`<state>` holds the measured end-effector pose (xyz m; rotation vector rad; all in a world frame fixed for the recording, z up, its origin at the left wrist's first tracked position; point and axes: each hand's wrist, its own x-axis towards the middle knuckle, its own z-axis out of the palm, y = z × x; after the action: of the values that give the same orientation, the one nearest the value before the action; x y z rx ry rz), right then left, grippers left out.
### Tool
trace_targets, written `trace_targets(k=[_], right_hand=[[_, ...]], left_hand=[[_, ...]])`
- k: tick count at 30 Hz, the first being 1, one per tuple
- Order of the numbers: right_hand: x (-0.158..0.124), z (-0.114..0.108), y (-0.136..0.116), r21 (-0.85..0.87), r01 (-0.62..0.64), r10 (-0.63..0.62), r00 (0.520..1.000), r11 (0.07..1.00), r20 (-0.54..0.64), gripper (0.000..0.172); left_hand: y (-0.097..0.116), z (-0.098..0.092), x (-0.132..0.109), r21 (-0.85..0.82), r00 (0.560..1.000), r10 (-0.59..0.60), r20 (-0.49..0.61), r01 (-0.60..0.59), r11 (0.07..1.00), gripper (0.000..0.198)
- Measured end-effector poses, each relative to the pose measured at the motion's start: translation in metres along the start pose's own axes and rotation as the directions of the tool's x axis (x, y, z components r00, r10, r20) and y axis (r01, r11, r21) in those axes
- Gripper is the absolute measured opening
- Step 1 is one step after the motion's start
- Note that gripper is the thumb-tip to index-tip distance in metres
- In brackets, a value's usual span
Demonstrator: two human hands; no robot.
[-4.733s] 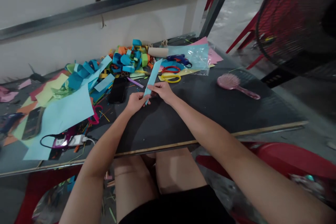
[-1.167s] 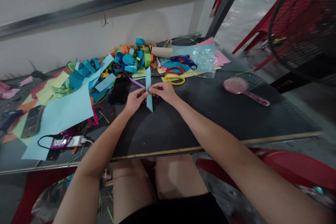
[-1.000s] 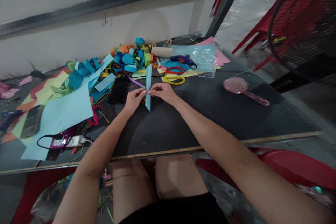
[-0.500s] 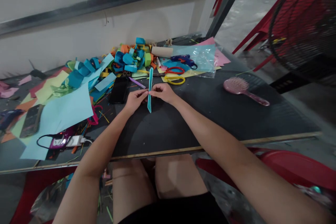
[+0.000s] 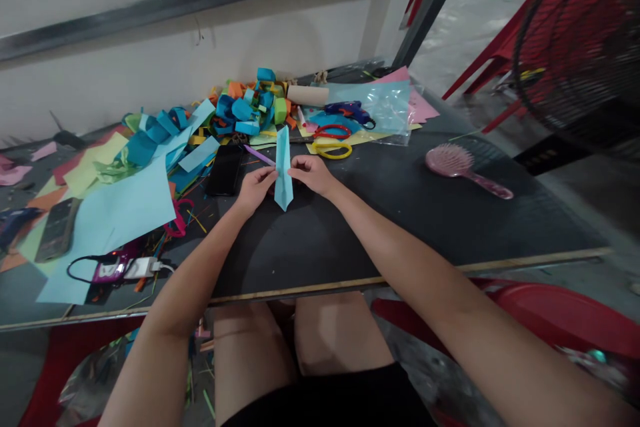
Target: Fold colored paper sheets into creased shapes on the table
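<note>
A long light-blue paper strip [image 5: 283,165] stands nearly upright over the dark table [image 5: 380,213], folded lengthwise and opened a little. My left hand [image 5: 256,188] pinches its left edge and my right hand [image 5: 313,175] pinches its right edge, both near the strip's middle. The strip's pointed lower end hangs just above the tabletop. A black phone [image 5: 226,170] lies just left of my left hand.
Behind the hands lies a heap of coloured paper loops [image 5: 250,110], a cardboard tube [image 5: 307,95], a glue gun [image 5: 350,111] and red and yellow scissors [image 5: 330,140]. A big light-blue sheet [image 5: 120,220] covers the left. A pink hairbrush [image 5: 463,167] lies right. A red-grilled fan [image 5: 575,40] stands far right.
The strip went from slanting away to standing upright between my fingers. Over the last second it turned edge-on, then spread open wider. Both hands stayed in place.
</note>
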<state>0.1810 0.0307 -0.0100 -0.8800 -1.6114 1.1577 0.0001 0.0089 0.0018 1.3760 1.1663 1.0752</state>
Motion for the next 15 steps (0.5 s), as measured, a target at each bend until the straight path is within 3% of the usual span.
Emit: trace_targets(k=[8,15], right_hand=[[-0.0007,0.0034,-0.0028,0.024,-0.016,0.019,0.992,1.0,-0.127,0.027],[0.0014,0.0046,0.0018,0.038,-0.01,0.016,0.985,0.999,-0.172,0.034]], left_hand=[[-0.0002,0.0011,0.0018,-0.113,0.988,-0.003,-0.154,-0.015,0.993,0.012],[0.0001,-0.0009,0.0015,-0.171,0.993,0.038,-0.109,-0.056,0.984,0.015]])
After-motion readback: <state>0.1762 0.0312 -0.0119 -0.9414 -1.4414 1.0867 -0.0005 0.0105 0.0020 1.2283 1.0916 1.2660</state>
